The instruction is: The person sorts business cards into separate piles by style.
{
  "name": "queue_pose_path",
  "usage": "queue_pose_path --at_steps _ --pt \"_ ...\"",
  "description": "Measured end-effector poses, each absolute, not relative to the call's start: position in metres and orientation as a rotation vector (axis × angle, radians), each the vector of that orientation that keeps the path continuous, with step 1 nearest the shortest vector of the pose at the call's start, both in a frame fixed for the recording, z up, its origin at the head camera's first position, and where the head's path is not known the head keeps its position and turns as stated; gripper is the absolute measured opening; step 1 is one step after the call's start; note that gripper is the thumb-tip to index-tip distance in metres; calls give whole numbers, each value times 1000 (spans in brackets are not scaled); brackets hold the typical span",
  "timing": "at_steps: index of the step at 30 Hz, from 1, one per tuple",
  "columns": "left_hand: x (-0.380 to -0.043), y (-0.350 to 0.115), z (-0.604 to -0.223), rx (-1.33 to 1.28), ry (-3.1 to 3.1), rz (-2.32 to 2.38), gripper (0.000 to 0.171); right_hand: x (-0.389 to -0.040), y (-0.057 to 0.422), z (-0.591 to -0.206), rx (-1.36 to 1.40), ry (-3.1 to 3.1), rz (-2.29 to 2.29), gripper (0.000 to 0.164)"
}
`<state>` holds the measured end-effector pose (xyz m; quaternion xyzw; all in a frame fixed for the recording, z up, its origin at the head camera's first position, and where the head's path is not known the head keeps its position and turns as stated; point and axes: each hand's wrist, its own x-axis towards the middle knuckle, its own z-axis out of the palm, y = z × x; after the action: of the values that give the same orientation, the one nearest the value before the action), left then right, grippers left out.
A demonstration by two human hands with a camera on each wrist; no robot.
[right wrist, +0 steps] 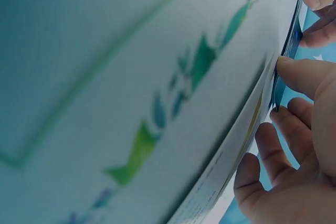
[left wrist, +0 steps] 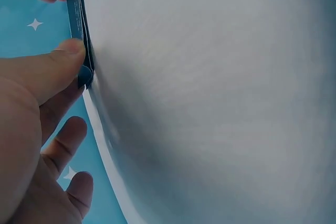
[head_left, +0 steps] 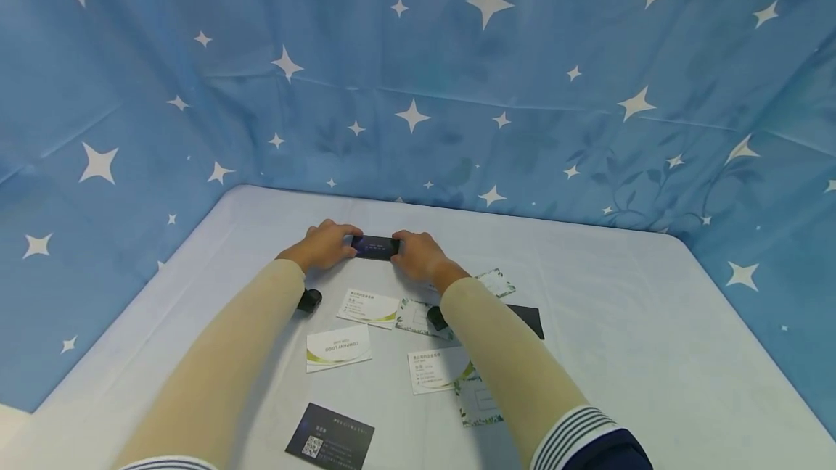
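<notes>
Toward the far side of the table, a dark business card point(head_left: 375, 247) with small pale print is held between both hands. My left hand point(head_left: 324, 245) pinches its left end with thumb and fingers; my right hand point(head_left: 418, 256) pinches the right end. In the left wrist view the dark card point(left wrist: 75, 17) appears nearly edge-on, with a second dark layer against it, and the thumb lies over its end. The right wrist view shows the right hand point(right wrist: 294, 140) with its thumb at the card's edge and the other fingers spread below.
Nearer me on the white table lie white cards with a green curve point(head_left: 338, 347), leaf-bordered cards point(head_left: 421, 319), a black card point(head_left: 527, 319) partly under the right forearm, and a black QR-code card point(head_left: 333, 437). A blue starred curtain point(head_left: 418, 78) hangs behind the table.
</notes>
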<state>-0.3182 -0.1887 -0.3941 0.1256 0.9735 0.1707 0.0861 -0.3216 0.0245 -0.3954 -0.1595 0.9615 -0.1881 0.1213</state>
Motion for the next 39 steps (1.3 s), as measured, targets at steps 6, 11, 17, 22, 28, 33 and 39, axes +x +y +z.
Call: queue_pose_path --at_steps 6,11,17,22,28,33,39 --pt "-318 -189 -396 345 2893 495 49 -321 25 -395 -463 2793 -544 54" --pt "-317 -189 -394 327 2885 495 50 -321 25 -395 -454 2795 -536 55" --pt "-319 -190 -396 306 2862 508 52 -321 25 -394 -438 2788 -545 55" --pt "-317 -194 -391 295 2851 553 56 -321 25 -393 -451 2794 -593 58" --pt "-306 -201 -379 309 2784 739 56 -316 27 -387 -512 2780 -800 61" --pt "-290 -206 -376 393 2724 888 53 -301 30 -375 -604 2765 -928 57" --pt "-253 -212 -371 508 2703 1026 51 -268 34 -367 -695 2674 -1036 58"
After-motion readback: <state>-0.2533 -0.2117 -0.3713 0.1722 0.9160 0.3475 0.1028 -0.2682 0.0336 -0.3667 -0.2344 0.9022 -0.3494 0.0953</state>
